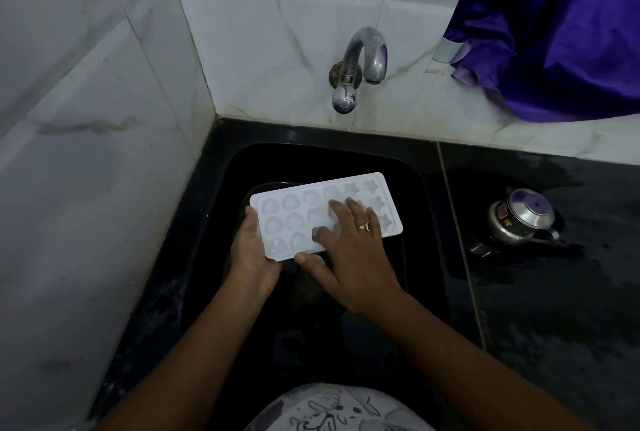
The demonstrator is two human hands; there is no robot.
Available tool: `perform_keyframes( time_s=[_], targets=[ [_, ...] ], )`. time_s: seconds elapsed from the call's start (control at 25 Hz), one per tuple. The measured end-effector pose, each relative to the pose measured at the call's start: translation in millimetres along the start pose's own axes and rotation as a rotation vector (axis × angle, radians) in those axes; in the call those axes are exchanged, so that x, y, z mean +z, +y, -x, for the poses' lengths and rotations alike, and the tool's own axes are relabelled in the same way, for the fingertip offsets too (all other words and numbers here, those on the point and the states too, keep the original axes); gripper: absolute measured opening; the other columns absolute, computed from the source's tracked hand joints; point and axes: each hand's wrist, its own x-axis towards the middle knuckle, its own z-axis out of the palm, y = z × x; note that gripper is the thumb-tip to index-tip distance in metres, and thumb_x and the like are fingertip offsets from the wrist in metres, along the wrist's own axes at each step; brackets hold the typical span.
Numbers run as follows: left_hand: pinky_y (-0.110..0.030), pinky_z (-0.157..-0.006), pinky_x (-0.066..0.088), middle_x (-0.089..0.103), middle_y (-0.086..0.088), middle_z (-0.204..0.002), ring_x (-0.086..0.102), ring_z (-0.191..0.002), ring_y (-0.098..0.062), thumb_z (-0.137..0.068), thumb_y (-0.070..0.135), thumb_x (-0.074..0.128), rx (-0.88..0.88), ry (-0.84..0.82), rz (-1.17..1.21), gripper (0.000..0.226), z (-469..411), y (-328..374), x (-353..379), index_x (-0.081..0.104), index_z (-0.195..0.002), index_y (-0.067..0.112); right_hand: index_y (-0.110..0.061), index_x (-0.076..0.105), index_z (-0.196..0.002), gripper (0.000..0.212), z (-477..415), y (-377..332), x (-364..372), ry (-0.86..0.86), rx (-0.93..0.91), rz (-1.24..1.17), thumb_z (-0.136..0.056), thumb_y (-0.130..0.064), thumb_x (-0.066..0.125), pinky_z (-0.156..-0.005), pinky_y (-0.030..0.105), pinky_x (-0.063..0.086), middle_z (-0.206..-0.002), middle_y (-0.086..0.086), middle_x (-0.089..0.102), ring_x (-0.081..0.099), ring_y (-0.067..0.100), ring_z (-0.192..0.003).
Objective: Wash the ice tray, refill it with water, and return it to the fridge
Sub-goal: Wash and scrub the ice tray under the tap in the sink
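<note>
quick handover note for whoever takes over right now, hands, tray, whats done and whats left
Left hand: grips the left end of the ice tray.
Right hand: fingers spread flat on the tray's top, over the right-hand compartments.
Tray: held roughly level over the black sink, below the tap. No water is running.
Done: tray is at the sink. I cannot tell whether it is washed.
Left: finish washing, refill with water, return to the fridge, which is not in view.
</note>
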Motion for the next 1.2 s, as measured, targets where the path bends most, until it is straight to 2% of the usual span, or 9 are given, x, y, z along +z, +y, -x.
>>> perform_keyframes(
  time_s=[0.12,0.28,0.44,0.52,0.6,0.76,0.92,1.12,1.2],
  targets=[
    [-0.056,-0.100,0.055,0.072,-0.020,-0.131,0.068,-0.122,-0.041,-0.110,0.059,0.029,0.016,0.021,0.012,0.065,-1.9,5.1,-0.9,0.065,-0.136,0.010,-0.033,0.061,-0.133,0.066,3.5,5.8,1.0,-0.023,-0.052,0.056,-0.099,-0.077,0.024,-0.124,0.063,0.007,-0.164,0.010,0.031,0.013,0.034,-0.158],
    [-0.060,-0.109,0.050,0.072,-0.020,-0.131,0.067,-0.124,-0.042,-0.110,0.059,0.030,0.000,0.005,0.013,0.065,1.2,1.5,5.1,0.064,-0.136,0.010,-0.029,0.068,-0.118,0.064,-5.4,0.9,-2.1,0.039,0.037,-0.011,-0.099,-0.075,0.029,-0.124,0.062,0.011,-0.161,0.012,0.037,0.020,0.036,-0.155],
    [-0.057,-0.102,0.054,0.071,-0.020,-0.134,0.067,-0.125,-0.042,-0.110,0.059,0.029,0.004,0.005,0.020,0.068,-2.4,4.6,0.7,0.063,-0.140,0.009,-0.031,0.064,-0.130,0.065,2.1,8.3,0.7,0.012,-0.050,0.045,-0.100,-0.075,0.027,-0.124,0.063,0.010,-0.162,0.011,0.035,0.017,0.035,-0.157],
    [-0.059,-0.106,0.052,0.072,-0.019,-0.132,0.067,-0.125,-0.041,-0.110,0.059,0.030,0.007,0.006,0.013,0.066,-2.2,1.7,0.9,0.063,-0.139,0.010,-0.032,0.067,-0.124,0.059,-0.5,10.7,-1.9,0.050,-0.017,0.026,-0.100,-0.073,0.032,-0.124,0.063,0.012,-0.160,0.011,0.038,0.020,0.036,-0.156],
    [-0.061,-0.110,0.050,0.073,-0.019,-0.131,0.068,-0.124,-0.042,-0.109,0.060,0.031,-0.008,0.007,0.015,0.066,-0.2,-0.1,6.3,0.065,-0.137,0.010,-0.027,0.067,-0.121,0.062,-2.7,3.0,-0.8,0.051,0.029,-0.002,-0.099,-0.074,0.031,-0.123,0.063,0.013,-0.159,0.012,0.038,0.022,0.037,-0.154],
    [-0.058,-0.104,0.053,0.072,-0.019,-0.133,0.068,-0.124,-0.041,-0.110,0.058,0.030,0.008,0.011,0.018,0.065,-2.0,3.0,4.6,0.063,-0.139,0.010,-0.030,0.063,-0.130,0.063,3.1,9.6,-0.3,0.019,-0.048,0.042,-0.100,-0.074,0.030,-0.124,0.064,0.010,-0.163,0.013,0.034,0.016,0.036,-0.157],
    [-0.061,-0.110,0.049,0.071,-0.019,-0.134,0.067,-0.125,-0.041,-0.109,0.060,0.033,-0.010,-0.010,0.038,0.065,-2.3,-1.0,6.3,0.063,-0.138,0.010,-0.028,0.068,-0.120,0.056,-4.6,7.8,-3.2,0.052,0.024,-0.005,-0.100,-0.071,0.036,-0.124,0.063,0.011,-0.160,0.014,0.037,0.021,0.037,-0.155],
    [-0.054,-0.095,0.058,0.073,-0.018,-0.132,0.069,-0.122,-0.038,-0.111,0.056,0.030,0.019,0.004,0.043,0.062,-2.2,7.3,4.5,0.064,-0.138,0.011,-0.028,0.064,-0.126,0.060,-0.7,8.1,-10.7,0.048,0.004,-0.031,-0.100,-0.072,0.033,-0.124,0.063,0.013,-0.163,0.013,0.033,0.023,0.034,-0.154],
    [-0.055,-0.100,0.056,0.072,-0.019,-0.132,0.068,-0.123,-0.040,-0.110,0.058,0.031,0.003,0.008,0.051,0.064,-2.2,5.7,5.5,0.064,-0.137,0.011,-0.026,0.062,-0.127,0.062,-1.8,3.2,-13.4,0.018,-0.018,-0.045,-0.099,-0.074,0.033,-0.125,0.061,0.010,-0.164,0.013,0.031,0.023,0.033,-0.155]
  ],
)
